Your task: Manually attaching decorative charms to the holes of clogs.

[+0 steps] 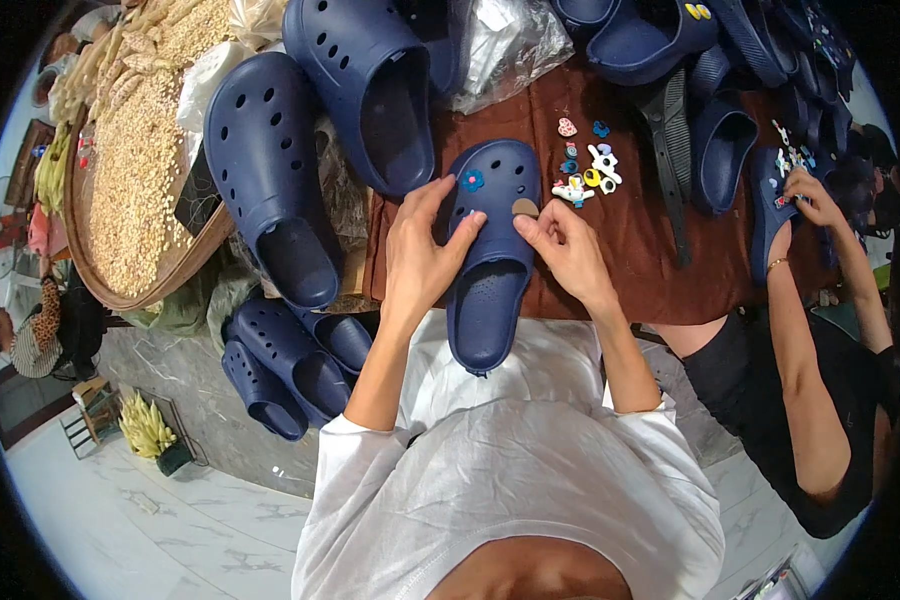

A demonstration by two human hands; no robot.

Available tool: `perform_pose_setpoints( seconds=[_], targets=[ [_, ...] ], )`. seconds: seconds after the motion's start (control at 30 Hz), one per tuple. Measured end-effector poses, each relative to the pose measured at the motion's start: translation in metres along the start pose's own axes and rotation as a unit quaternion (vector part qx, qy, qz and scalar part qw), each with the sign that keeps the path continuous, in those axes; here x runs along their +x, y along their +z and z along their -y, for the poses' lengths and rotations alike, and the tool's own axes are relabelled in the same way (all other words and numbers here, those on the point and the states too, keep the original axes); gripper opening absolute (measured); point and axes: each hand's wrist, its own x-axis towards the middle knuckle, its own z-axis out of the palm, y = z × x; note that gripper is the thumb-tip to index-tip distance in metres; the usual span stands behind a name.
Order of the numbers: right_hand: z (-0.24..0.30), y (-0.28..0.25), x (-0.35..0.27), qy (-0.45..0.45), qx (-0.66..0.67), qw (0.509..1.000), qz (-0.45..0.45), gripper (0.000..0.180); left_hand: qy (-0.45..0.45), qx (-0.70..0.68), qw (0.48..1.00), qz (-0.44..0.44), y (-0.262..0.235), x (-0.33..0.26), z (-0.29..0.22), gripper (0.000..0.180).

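A dark blue clog lies in front of me with its toe pointing away and its heel over the table's near edge. A blue flower charm with a pink centre sits on its upper left. My left hand grips the clog's left side, with the thumb on top and the fingers along the edge. At the right of the upper, my right hand pinches a round brownish charm between thumb and forefinger, against the holes. Whether it is seated in a hole, I cannot tell.
Loose charms lie on the brown cloth right of the clog. Other blue clogs stand left, with more at the back right. Far left is a tray of grains. At right, a co-worker's hands handle another clog.
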Motion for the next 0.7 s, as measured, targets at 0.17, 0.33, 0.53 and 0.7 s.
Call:
perform_pose_setpoints(
  seconds=[0.17, 0.33, 0.53, 0.7],
  targets=[
    [0.008, 0.002, -0.003, -0.105, -0.102, 0.989, -0.016, 0.037, -0.078, -0.006, 0.997, 0.021, -0.005, -0.013, -0.002, 0.049],
    [0.008, 0.006, -0.005, -0.185, -0.151, 0.969, -0.056, 0.027, -0.080, 0.006, 0.996, 0.025, -0.004, -0.015, -0.008, 0.034],
    [-0.018, 0.015, -0.005, -0.181, -0.086, 0.975, -0.093, 0.023, 0.026, 0.079, 0.996, -0.025, 0.002, -0.016, -0.008, 0.018],
    [-0.028, 0.005, 0.001, -0.095, -0.063, 0.987, -0.116, 0.020, 0.052, 0.089, 0.993, -0.050, 0.006, -0.020, -0.006, 0.017]
  ],
)
